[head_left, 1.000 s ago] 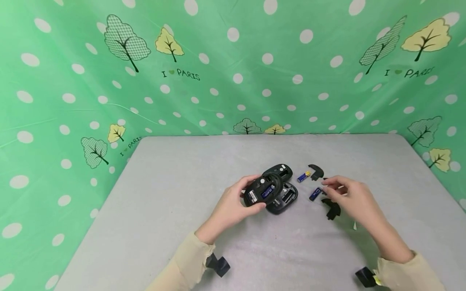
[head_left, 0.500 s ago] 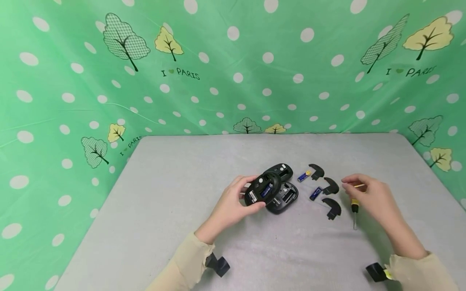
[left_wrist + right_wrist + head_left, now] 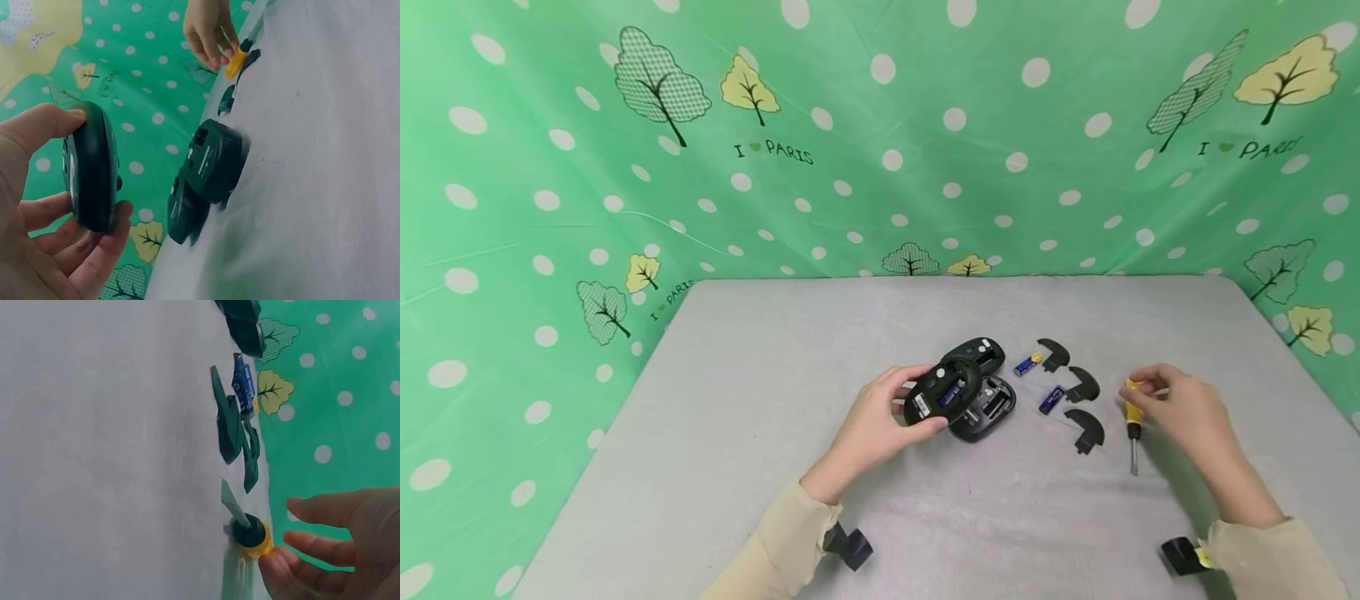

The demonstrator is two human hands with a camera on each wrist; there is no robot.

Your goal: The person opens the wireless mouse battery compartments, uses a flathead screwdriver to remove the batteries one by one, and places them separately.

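Note:
My left hand (image 3: pixel 876 425) grips a black computer mouse (image 3: pixel 928 395) by its sides, its underside turned up. A blue battery (image 3: pixel 952 392) sits in its open compartment. In the left wrist view the mouse (image 3: pixel 94 169) is edge-on between thumb and fingers, above the table. At the right, my right hand (image 3: pixel 1191 417) is at the yellow handle of a screwdriver (image 3: pixel 1133 412) lying on the table, blade toward me. The right wrist view has a fingertip right at the screwdriver's handle (image 3: pixel 265 540), the thumb standing apart from it.
Two more upturned black mice, a far one (image 3: pixel 991 353) and a near one (image 3: pixel 995 406), lie beside the held one. To their right are two loose blue batteries, one far (image 3: pixel 1026 365), one near (image 3: pixel 1052 400), and three black covers (image 3: pixel 1083 385). Green dotted cloth (image 3: pixel 850 125) hangs behind.
My right hand has moved away from the middle black cover, rightward to the screwdriver, leaving the cover on the table. The left hand keeps the mouse almost still.

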